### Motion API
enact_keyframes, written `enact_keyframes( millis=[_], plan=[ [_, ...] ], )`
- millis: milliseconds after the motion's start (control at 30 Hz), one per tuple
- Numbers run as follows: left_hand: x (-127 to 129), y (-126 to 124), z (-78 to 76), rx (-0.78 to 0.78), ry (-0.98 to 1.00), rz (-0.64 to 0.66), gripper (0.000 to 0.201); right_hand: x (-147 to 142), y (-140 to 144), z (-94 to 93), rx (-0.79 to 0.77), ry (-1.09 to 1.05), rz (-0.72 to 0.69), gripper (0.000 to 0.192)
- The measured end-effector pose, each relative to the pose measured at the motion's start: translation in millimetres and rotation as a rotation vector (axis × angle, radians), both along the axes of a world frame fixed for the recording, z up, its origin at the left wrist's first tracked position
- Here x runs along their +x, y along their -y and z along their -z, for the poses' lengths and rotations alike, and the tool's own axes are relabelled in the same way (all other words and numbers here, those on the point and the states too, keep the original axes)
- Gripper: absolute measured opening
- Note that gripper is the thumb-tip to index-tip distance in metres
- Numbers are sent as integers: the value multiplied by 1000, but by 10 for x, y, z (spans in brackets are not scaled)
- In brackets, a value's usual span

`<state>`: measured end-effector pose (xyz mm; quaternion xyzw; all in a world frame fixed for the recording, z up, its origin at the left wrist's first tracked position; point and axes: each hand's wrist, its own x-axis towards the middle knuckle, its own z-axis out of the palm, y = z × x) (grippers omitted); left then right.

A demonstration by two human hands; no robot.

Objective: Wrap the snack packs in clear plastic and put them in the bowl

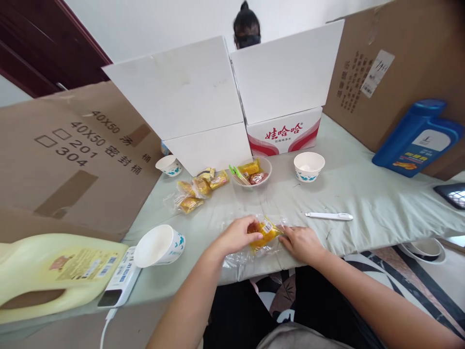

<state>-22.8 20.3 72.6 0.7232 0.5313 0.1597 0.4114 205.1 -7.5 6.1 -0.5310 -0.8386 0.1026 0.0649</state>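
A clear plastic bag with yellow-wrapped snacks [264, 233] lies at the near edge of the cloth-covered table [363, 194]. My left hand [238, 236] grips its left side, fingers curled over the orange contents. On the right end of the bag rests my right hand [301, 242], pinching the plastic. More yellow snack packets [198, 190] lie further back on the left. Behind the bag stands a bowl of mixed snacks [252, 172].
An empty paper bowl [308, 166], a tipped paper cup [160, 245], another small cup [169, 165], a white pen-like tool [329, 216], a yellow jug [51, 274], a blue bottle [417, 138]. White boxes [225, 97] and cardboard walls surround the table; a person's head shows behind.
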Motion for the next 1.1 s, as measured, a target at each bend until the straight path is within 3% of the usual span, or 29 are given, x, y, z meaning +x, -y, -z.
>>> enact_keyframes(
  millis=[100, 200, 300, 433, 567, 667, 767, 833, 933, 1033, 1100],
  plan=[
    [16, -282, -264, 92, 120, -106, 26, 12, 18, 17, 23, -62, -22, 38],
    [113, -731, -441, 349, 75, -386, 29, 24, 29, 54, 44, -94, -30, 38],
    [263, -1185, -460, 433, -94, -601, 33, 29, 33, 80, 61, -106, -20, 37],
    [410, -1466, -368, 441, -176, -579, 31, 37, 34, 67, 47, -124, -22, 35],
    [460, -1159, -293, 558, -164, -406, 21, 46, 27, 56, 40, -137, -27, 34],
    [433, -654, -165, 760, -217, -68, 14, 40, 28, 44, 50, -144, -32, 33],
    [276, -164, 77, 714, -411, 128, 16, 56, 80, -26, 39, -124, -44, 32],
    [83, 77, 250, 615, -517, 176, 19, 110, 156, -105, -8, -82, -31, 33],
    [-252, 329, 427, 659, -542, 201, 34, 262, 295, -237, -102, 17, 28, 40],
    [-474, 500, 483, 793, -498, 132, 30, 404, 395, -359, -115, 58, 73, 45],
    [-511, 559, 490, 823, -451, 88, 25, 415, 413, -431, -37, 0, 59, 41]
  ],
)
